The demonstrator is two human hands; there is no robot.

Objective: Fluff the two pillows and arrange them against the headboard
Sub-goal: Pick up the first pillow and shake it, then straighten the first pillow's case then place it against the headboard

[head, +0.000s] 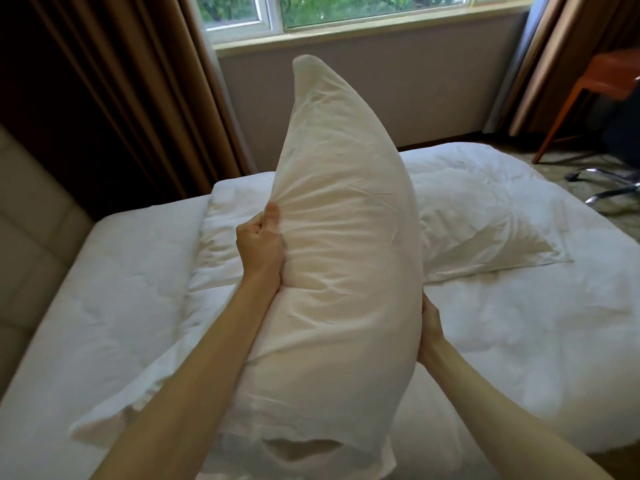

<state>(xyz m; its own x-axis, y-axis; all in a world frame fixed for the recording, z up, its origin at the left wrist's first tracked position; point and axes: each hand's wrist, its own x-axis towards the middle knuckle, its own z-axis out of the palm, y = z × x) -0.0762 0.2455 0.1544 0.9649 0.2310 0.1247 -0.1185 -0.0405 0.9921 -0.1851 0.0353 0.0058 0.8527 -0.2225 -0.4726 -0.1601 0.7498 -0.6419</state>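
Person is holding one pillow (339, 244) on end between both hands: left hand (260, 244) clenching its side, right hand (428, 323) pressing opposite, fingers hidden. Second pillow (478, 233) is lying beyond the hands. Advice: squeeze inward evenly, repeatedly.

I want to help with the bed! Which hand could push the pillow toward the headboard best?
Probably the right hand: it presses the held pillow's far side, while the headboard sits on the left.
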